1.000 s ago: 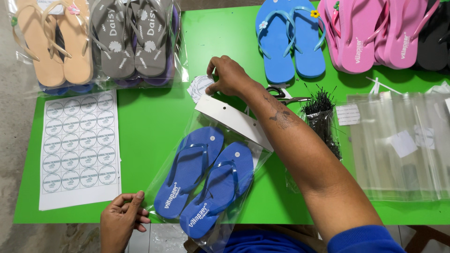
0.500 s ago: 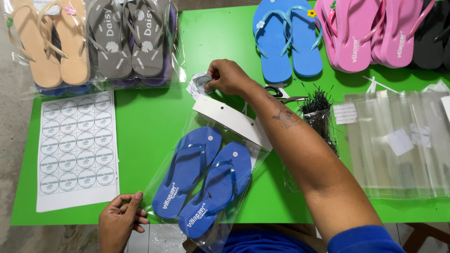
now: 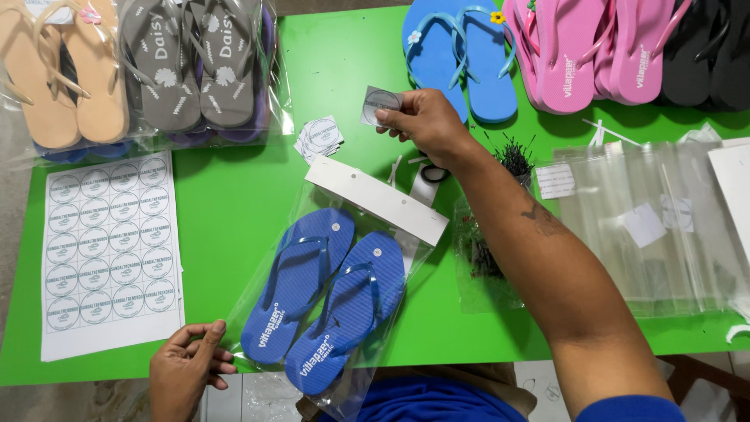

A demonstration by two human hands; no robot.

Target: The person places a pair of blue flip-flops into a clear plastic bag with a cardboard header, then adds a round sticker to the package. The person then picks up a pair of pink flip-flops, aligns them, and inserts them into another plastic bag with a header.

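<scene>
**Label Held Above Bagged Sandal Pair**

The green surface (image 3: 234, 227) carries a clear bag (image 3: 266, 297) holding blue sandals (image 3: 324, 301), closed by a white header card (image 3: 375, 199). The left hand (image 3: 187, 371) pinches the bag's lower corner at the near edge. The right hand (image 3: 426, 121) holds one round sticker (image 3: 380, 105) in a narrow fingertip grip — raised beyond the card. Labelling appears in hand; the next move calls for flat, centred placement.

The single head-worn camera looks steeply down from close above the green table (image 3: 234, 227), facing away from the wearer's body, whose arms reach in from the lower edge, with table edge and floor at the bottom.
</scene>
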